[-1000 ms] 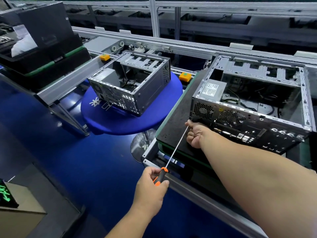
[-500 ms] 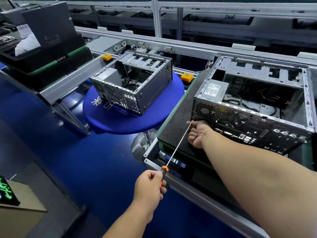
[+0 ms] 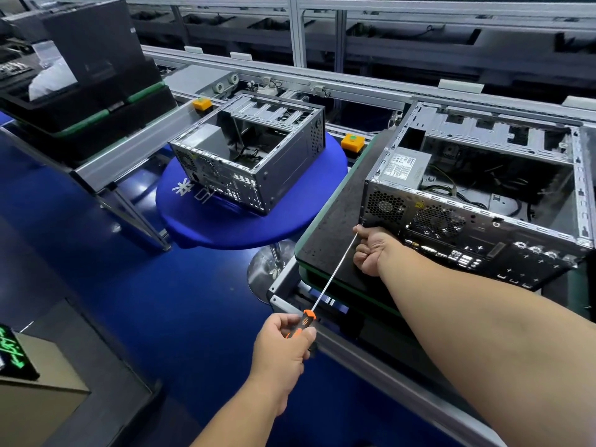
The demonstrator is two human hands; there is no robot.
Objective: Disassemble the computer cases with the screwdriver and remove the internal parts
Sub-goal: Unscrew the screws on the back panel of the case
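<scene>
An open grey computer case (image 3: 451,217) lies on a black pallet (image 3: 332,221) at the right, rear panel toward me, with a power supply (image 3: 403,166) and cables inside. My left hand (image 3: 280,350) grips the orange-and-black handle of a long screwdriver (image 3: 332,275). Its thin shaft runs up to the case's lower left rear corner. There my right hand (image 3: 371,250) sits with curled fingers pinching the shaft near its tip. A second open case (image 3: 283,175) stands on a round blue table (image 3: 225,230), farther left.
A metal conveyor frame (image 3: 371,359) runs along the pallet's near edge. Orange stop blocks (image 3: 352,141) sit on the rails behind. Black stacked bins (image 3: 80,101) are at the far left, a cardboard box (image 3: 32,404) at the bottom left. The floor is blue.
My left hand has turned a little on the handle, showing more of its orange. The right hand stays at the case corner and the shaft keeps its line.
</scene>
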